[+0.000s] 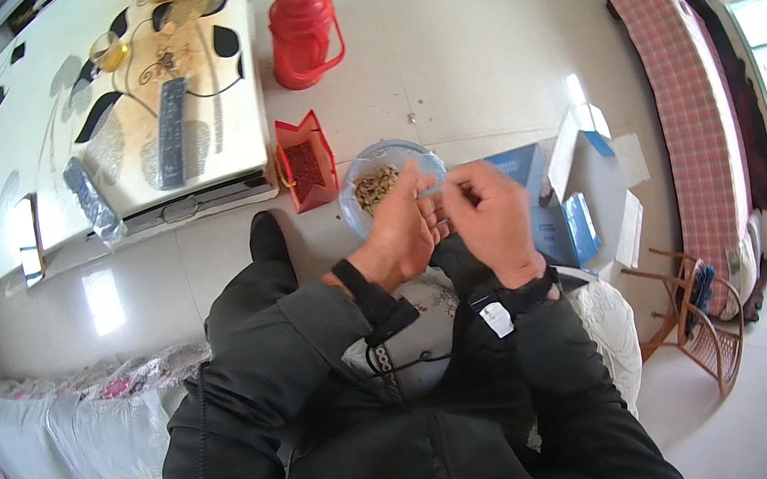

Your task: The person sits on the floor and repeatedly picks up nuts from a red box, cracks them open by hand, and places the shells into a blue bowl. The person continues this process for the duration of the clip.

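My left hand (397,229) is cupped with its fingers curled, above the near side of a pale blue plastic basin (350,208) on the floor. My right hand (495,215) is close beside it, with bent fingers and the thumb near the fingertips of the left. Blur and the fingers hide whether either hand holds something small. Light brown pieces that look like nut shells (375,187) lie in the basin, partly behind my left hand. Just left of the basin stands an open red paper bag (324,194) with small dark red pieces (304,170) inside.
A red thermos jug (301,40) stands beyond the bag. The coffee table (55,165) at left bears a remote control (173,134), a plastic-wrapped remote (92,200), a phone (30,239) and a glass cup (109,53). An open blue-and-white cardboard box (549,231) and a wooden chair (699,331) are at right.
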Available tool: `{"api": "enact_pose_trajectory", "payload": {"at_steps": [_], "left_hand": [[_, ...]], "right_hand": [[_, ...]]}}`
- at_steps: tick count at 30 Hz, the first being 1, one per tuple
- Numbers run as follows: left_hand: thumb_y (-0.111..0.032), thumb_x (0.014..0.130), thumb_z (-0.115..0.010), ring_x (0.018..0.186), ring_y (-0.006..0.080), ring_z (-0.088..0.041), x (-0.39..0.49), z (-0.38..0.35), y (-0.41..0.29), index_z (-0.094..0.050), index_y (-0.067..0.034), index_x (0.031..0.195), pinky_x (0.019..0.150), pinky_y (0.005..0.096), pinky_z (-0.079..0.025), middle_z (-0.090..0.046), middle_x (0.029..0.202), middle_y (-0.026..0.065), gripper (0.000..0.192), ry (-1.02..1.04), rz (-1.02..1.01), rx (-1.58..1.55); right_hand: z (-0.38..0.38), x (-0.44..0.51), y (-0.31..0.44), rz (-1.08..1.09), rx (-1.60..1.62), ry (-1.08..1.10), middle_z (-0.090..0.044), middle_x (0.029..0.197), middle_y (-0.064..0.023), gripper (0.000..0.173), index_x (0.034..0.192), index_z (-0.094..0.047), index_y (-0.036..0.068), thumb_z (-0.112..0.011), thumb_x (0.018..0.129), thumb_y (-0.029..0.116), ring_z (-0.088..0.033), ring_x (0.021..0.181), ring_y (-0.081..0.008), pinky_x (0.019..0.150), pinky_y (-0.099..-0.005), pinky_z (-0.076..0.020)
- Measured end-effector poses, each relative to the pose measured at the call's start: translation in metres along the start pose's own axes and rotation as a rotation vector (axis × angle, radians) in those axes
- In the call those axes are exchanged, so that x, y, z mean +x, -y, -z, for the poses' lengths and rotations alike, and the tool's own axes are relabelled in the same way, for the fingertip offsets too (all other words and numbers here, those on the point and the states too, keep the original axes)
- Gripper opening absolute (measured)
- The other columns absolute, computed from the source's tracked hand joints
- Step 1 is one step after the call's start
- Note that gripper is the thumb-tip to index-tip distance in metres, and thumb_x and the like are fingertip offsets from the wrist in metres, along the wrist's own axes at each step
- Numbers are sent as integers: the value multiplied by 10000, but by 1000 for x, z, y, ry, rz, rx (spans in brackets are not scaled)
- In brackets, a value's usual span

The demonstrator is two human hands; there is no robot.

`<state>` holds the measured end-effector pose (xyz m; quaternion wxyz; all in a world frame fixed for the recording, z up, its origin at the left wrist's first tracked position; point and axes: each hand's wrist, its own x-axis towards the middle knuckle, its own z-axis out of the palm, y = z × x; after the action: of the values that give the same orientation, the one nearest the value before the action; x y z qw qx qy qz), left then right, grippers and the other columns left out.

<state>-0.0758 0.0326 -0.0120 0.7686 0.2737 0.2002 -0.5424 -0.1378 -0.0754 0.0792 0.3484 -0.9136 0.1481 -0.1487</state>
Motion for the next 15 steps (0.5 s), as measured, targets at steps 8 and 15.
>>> {"api": "enact_pose_trajectory", "payload": {"at_steps": [8, 15], "left_hand": [[-314, 1089, -505, 847, 206, -641, 26, 21, 20, -658, -75, 1205, 749, 376, -540, -674, 1009, 94, 306, -120, -48, -33], [-367, 1080, -602, 910, 219, -658, 18, 9, 2, -642, -88, 1094, 849, 405, -524, -721, 978, 81, 282, -231, -73, 143]], "right_hand": [[-72, 85, 12, -137, 211, 249, -745, 823, -54, 272, 1216, -755, -46, -751, 1027, 149, -659, 683, -72, 633, -278, -542], [48, 67, -55, -58, 75, -411, -727, 867, -8, 139, 1142, -768, 21, -719, 1055, 118, -605, 641, -56, 577, -241, -492]]}}
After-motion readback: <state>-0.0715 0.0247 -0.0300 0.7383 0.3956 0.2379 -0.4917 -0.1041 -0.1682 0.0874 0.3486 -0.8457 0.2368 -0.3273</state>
